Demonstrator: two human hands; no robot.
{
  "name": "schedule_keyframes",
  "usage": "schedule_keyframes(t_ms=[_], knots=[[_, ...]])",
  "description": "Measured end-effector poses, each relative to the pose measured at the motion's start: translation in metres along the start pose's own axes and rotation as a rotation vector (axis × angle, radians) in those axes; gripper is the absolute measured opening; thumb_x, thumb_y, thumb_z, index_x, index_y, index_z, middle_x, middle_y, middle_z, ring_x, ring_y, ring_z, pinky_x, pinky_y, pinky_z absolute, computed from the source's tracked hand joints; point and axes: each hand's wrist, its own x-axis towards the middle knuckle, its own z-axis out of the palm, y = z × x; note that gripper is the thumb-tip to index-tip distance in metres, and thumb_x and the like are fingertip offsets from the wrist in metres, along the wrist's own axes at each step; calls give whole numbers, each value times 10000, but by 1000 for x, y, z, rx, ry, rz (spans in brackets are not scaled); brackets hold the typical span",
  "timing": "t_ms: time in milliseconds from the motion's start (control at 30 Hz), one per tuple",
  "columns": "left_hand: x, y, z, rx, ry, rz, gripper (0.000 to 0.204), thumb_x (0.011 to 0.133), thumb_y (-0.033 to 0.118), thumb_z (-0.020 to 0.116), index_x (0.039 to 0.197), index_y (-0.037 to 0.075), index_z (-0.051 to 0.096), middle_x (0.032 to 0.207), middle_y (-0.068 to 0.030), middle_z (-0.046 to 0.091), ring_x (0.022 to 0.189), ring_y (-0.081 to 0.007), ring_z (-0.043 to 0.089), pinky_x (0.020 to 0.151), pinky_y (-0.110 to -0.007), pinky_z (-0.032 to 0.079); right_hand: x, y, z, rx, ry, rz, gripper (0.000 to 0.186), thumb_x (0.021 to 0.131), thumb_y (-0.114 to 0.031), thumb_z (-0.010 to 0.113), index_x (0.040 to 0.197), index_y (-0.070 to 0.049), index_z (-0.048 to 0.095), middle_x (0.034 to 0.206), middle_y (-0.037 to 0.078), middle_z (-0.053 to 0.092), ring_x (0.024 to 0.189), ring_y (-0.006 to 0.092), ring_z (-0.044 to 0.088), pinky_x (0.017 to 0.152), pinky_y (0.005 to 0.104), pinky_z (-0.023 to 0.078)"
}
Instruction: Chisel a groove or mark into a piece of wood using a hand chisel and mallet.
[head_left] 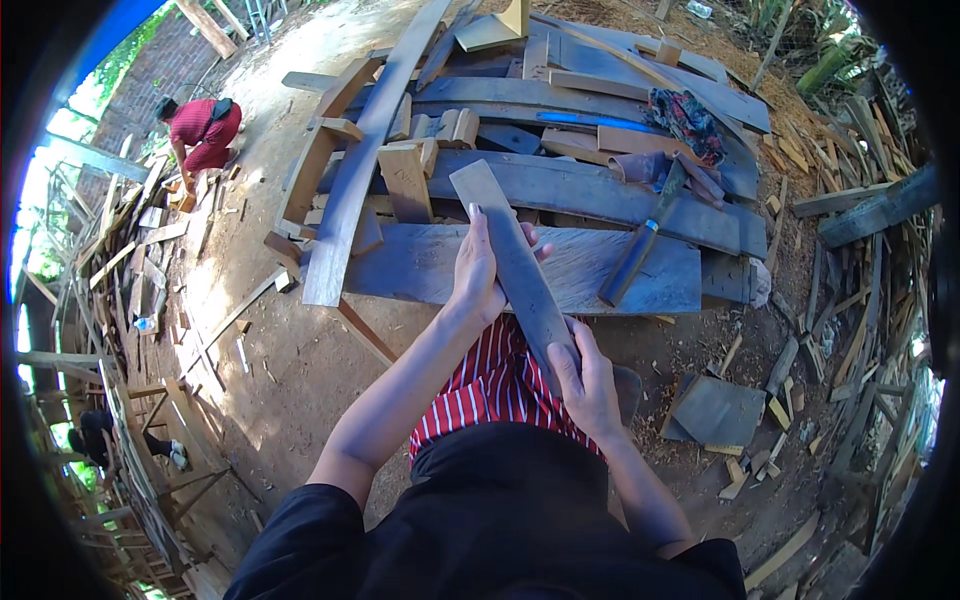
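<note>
A short, flat wooden board (520, 262) is held slantwise above my lap, its far end over the plank bench. My left hand (478, 268) is closed around its upper half, thumb along the left edge and fingertips showing past the right edge. Near its lower end, my right hand (588, 385) grips the board with the thumb on the upper face. Just beyond lies a wide grey plank (600, 262) on the bench. On that plank rests a tool with a dark handle and blue band (630, 262), right of the board and touched by neither hand.
Stacked planks and wood blocks (405, 180) cover the bench, with a long plank (370, 150) across its left side. A crumpled dark cloth (688, 125) lies at the far right. Scrap wood (715, 410) litters the ground. A person in red (205, 125) bends down at far left.
</note>
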Motion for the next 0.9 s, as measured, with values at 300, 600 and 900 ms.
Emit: schedule_keyframes(t_ms=[300,600,900], knots=[[-34,-27,12,106,-98,-284,529,1033,511,335,1176,24,485,989,-120,589,859,-223,624,793,-367,542,0,12,19,342,207,56,413,1065,-270,365,1298,43,501,1100,116,639,967,154,611,790,255,485],[-33,-29,6,311,-120,-166,261,984,188,564,1162,45,438,948,-88,579,780,-161,630,651,-320,585,6,-5,11,554,-93,189,606,935,-161,638,1412,41,323,1210,129,542,1017,137,605,827,256,526],[-28,-27,4,172,12,-308,446,1025,452,409,1149,31,486,884,-108,626,696,-201,647,627,-352,585,7,15,18,274,-110,17,721,890,-125,675,1444,52,247,1217,140,518,1035,147,600,789,266,560]])
